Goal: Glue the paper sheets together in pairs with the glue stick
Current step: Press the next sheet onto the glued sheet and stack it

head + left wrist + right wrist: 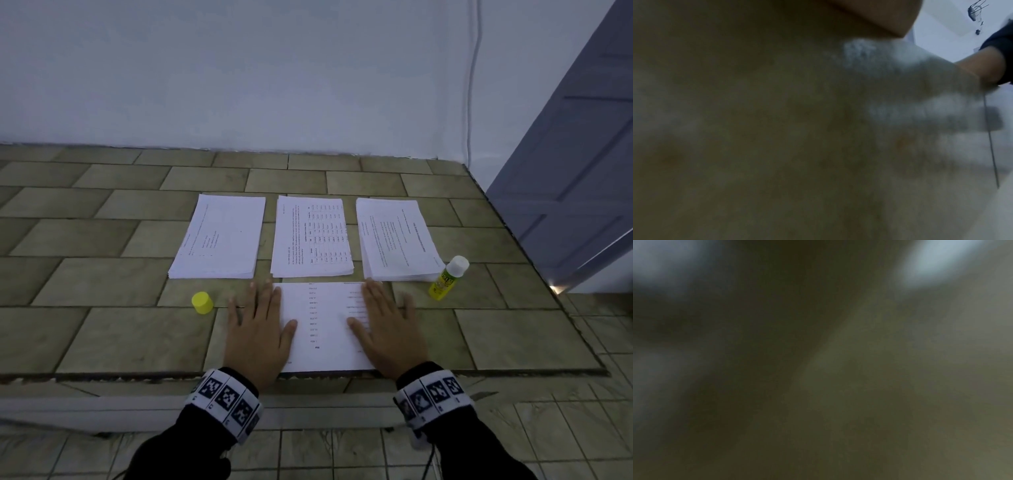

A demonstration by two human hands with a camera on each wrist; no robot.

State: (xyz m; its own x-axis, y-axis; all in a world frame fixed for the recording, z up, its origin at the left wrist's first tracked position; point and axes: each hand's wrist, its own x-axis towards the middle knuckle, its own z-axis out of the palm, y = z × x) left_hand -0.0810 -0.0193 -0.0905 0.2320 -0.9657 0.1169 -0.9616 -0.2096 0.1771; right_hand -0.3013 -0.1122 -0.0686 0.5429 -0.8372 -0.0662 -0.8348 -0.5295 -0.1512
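Both my palms are flat on the tiled surface (pixel 113 339), fingers straight and spread, pressing down the printed sheet (pixel 323 329) right in front of me. My left hand (pixel 257 334) covers its left edge, thumb lying on the paper; my right hand (pixel 388 330) covers its right edge, thumb on the paper too. The sheet's long axis runs away from me, its near edge at the lip of the surface, and its print reads upside down from here.

Beyond it, 3 paper stacks sit side by side, long axes also running away from me: the left stack (pixel 221 236), the middle stack (pixel 311 236) with a table printed on it, and the right stack (pixel 394 240).

The glue stick (pixel 447 279) stands uncapped just beside the right stack's near right corner, tilted, white tip pointing up and to the right. Its yellow cap (pixel 202 302) rests on the tiles near my left hand, apart from it.

Both wrist views are a blur; the left one only catches my other wrist (pixel 982 65) at its right edge.
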